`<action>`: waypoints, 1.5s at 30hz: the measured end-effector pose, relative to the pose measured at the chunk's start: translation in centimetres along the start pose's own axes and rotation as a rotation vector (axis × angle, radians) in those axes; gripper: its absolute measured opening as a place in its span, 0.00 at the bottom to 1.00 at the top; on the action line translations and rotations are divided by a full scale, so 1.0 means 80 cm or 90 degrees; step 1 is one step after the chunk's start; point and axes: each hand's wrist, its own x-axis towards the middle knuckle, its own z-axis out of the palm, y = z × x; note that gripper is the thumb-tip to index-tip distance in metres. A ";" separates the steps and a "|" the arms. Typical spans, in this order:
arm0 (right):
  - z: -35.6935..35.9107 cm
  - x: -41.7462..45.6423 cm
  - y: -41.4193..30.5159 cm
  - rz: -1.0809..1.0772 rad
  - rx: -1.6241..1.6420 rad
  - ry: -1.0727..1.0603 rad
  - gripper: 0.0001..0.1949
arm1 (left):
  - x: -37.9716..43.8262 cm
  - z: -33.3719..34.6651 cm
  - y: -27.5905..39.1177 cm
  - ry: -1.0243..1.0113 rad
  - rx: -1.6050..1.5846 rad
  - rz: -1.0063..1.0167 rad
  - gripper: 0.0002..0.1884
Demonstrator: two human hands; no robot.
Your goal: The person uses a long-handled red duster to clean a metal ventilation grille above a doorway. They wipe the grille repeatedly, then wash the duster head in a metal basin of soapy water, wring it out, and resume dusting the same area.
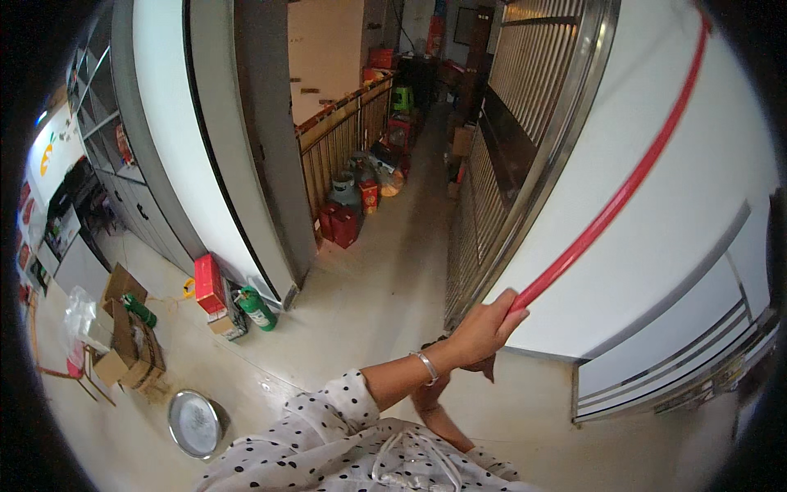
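Note:
My left hand (486,326), with a silver bangle on the wrist, grips a long red pole (605,212). From my hand the pole slants up to the top right, in front of the white wall. Beneath my left wrist is my right hand (433,388), largely covered by the left forearm. A dark brown thing (484,365), perhaps cloth, shows beside and behind both hands. Whether my right hand holds it or the pole's lower end is hidden.
A metal barred gate (516,166) flanks the passage at right. Red boxes (339,225) and a gas cylinder (344,187) line the railing (344,123). At left are a green canister (256,309), an opened carton (132,344) and a metal basin (194,424). A white door panel (670,332) is at right.

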 end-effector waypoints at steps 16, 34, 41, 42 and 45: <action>0.080 -0.040 0.029 -0.249 -0.260 -0.267 0.12 | -0.106 -0.148 -0.061 0.460 -0.233 -0.179 0.10; 0.031 0.047 -0.003 0.130 -0.080 -0.085 0.07 | 0.043 -0.071 -0.051 0.118 -0.150 -0.119 0.15; 0.041 0.016 -0.020 0.658 0.588 -0.098 0.08 | 0.037 -0.078 -0.174 0.098 -0.274 -0.282 0.16; 0.044 -0.006 -0.005 0.619 0.637 -0.176 0.07 | 0.022 -0.075 -0.183 0.114 -0.252 -0.335 0.16; 0.067 -0.083 0.080 0.423 0.032 -0.095 0.06 | -0.032 -0.066 -0.208 0.171 -0.242 -0.468 0.16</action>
